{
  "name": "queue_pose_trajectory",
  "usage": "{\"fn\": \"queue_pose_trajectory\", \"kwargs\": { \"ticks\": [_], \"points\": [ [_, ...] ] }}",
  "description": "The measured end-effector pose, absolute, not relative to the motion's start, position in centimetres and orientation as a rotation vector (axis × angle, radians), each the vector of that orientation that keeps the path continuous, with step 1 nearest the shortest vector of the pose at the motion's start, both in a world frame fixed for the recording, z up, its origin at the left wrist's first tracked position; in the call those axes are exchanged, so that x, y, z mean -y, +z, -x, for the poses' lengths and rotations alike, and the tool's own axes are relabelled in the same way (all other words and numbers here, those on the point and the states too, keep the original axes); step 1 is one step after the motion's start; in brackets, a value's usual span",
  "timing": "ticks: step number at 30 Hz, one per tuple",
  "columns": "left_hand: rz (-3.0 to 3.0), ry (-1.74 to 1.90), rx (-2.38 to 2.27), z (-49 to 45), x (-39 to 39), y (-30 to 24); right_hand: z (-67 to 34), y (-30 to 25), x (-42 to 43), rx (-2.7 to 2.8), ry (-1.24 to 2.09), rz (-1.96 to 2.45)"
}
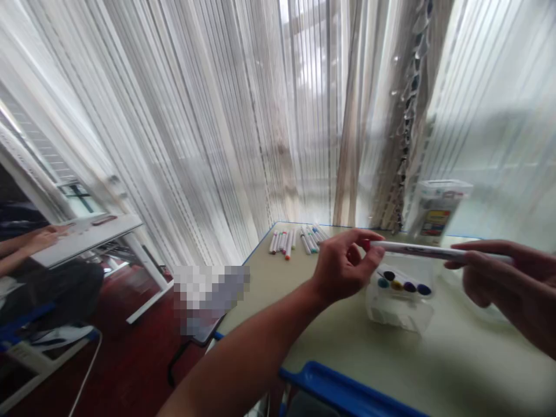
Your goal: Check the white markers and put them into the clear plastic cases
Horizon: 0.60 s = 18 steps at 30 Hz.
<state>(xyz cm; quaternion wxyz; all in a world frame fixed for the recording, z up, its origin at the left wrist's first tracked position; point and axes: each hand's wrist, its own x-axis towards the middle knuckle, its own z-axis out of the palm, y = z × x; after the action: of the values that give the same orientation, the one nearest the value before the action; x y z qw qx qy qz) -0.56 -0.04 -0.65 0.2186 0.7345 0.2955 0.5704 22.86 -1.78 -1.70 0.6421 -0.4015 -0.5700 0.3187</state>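
A long white marker (417, 251) with a red end is held nearly level above the table. Thumb and fingers of my left hand (345, 263) pinch it at the red end. Toward its other end, my right hand (508, 275) grips the barrel, with the fingers partly blurred. Below the marker, a clear plastic case (397, 315) stands on the pale table (347, 347). Several markers with coloured round ends, among them black, yellow, purple and blue, show inside the case.
Two groups of white markers, one on the left (282, 243) and one on the right (310, 238), lie at the table's far side. A clear box (438, 211) stands by the curtain. A blue chair part (343, 388) is in front; another person's hands (43, 237) rest at a table at left.
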Motion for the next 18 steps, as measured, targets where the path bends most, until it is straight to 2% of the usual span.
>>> {"fn": "queue_pose_trajectory", "kwargs": {
  "ticks": [10, 18],
  "points": [
    [-2.029, 1.52, -0.823, 1.0, 0.1, 0.2, -22.1, -0.1, 2.0, 1.291, 0.937, 0.759],
    [-1.974, 1.532, -0.81, 0.4, 0.3, -0.2, -22.5, -0.4, 2.5, 1.254, 0.784, 0.898]
  ]
}}
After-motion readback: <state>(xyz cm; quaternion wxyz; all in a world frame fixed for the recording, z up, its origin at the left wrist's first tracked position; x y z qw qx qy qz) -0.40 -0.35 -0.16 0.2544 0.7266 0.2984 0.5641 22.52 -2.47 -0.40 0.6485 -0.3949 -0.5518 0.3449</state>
